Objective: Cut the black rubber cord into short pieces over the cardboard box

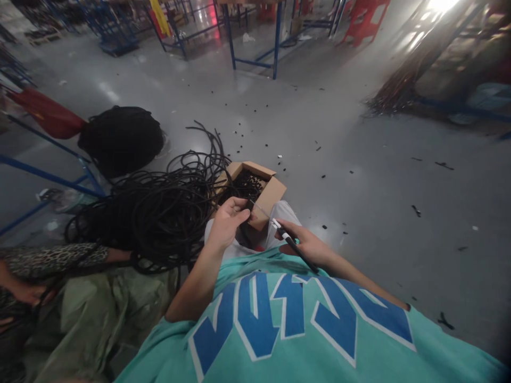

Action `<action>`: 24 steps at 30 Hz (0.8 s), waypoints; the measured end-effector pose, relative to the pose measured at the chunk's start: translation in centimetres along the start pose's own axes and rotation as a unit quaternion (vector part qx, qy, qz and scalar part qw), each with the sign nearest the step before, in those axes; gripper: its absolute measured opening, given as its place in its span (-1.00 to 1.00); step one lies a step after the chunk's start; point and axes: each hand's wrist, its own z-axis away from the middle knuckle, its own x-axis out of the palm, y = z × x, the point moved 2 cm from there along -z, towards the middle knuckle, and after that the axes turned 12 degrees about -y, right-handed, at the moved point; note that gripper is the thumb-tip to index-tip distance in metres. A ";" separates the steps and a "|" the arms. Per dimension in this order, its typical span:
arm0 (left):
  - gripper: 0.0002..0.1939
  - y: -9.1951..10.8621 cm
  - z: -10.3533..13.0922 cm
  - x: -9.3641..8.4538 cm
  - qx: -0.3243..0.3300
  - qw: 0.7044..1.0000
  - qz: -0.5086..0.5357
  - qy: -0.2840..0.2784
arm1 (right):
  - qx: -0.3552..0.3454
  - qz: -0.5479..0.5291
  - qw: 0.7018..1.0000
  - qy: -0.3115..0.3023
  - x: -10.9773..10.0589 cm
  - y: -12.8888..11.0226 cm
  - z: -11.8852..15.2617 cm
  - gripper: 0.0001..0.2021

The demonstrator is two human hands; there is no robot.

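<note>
1. The left hand point(229, 219) pinches a small dark piece point(250, 204) between thumb and fingers, just in front of the person's lap.
2. The right hand point(305, 242) is closed around a slim, pen-like tool point(293, 244), black with white bands; its thin tip points at the left hand's piece. Whether they touch, I cannot tell.
3. Just beyond the hands sits an open cardboard box point(274, 192), flaps folded out, holding many small black pieces point(249, 183). The left hand hides part of its near side.
4. Against the box's left side lies a tangled heap of smooth, round black cord point(167, 199).
5. Behind the heap rests a rounded black bundle point(120, 135), near a blue metal frame point(48, 175).
6. At left, a co-worker's hand point(34, 294) is near dark strands.
7. Black scraps point(416, 210) dot the glossy grey floor point(379, 181).
</note>
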 end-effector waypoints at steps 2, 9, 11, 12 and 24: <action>-0.69 0.0 0.2 0.3 -0.002 1.000 -0.019 0.002 | 0.010 0.017 1.000 0.003 0.1 -0.2 0.0 -0.36; -0.71 0.2 0.7 1.3 -0.034 0.998 -0.038 -0.043 | -0.007 0.059 0.998 0.006 0.1 -1.1 -0.3 -0.37; -0.71 0.3 0.8 1.3 -0.034 0.997 -0.044 -0.045 | -0.012 0.084 0.996 0.003 0.0 -1.2 -0.3 -0.38; -0.70 0.3 0.8 1.2 -0.034 0.997 -0.046 -0.046 | -0.013 0.096 0.995 0.002 0.0 -1.3 -0.3 -0.39; -0.65 0.6 0.8 0.7 -0.052 0.997 -0.036 -0.045 | -0.013 0.068 0.998 0.012 0.2 -1.4 0.0 -0.53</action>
